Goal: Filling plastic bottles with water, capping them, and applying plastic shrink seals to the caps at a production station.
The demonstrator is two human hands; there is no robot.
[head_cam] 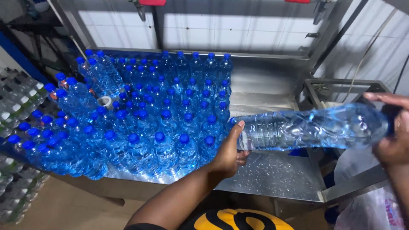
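A row of blue water bottles wrapped in clear film (311, 127) is held in the air, lying on its side above the wet metal surface (272, 176). Its long axis runs almost level, from about 9 o'clock to 3 o'clock across the view, with the 3 o'clock end raised only a little.

The left hand (230, 151) is placed at the 9 o'clock end of the pack. The fingers are curled under this end and the thumb is pressed against the film, so the hand is closed around it and carries it from below. The right hand (394, 136) is placed at the 3 o'clock end, at the edge of the view. It is wrapped over that end, with the fingers seen above and the palm behind; how tightly it is closed cannot be told fully, because part of it is cut off by the frame.

So the pack is between the two hands, each one touching one end, and neither is nearer than the other.

At 9 to 10 o'clock from the left hand, many upright bottles with blue caps (145, 115) are standing close together on the surface. The nearest of them are just beside the left hand. The part of the surface under the pack is covered with water drops.
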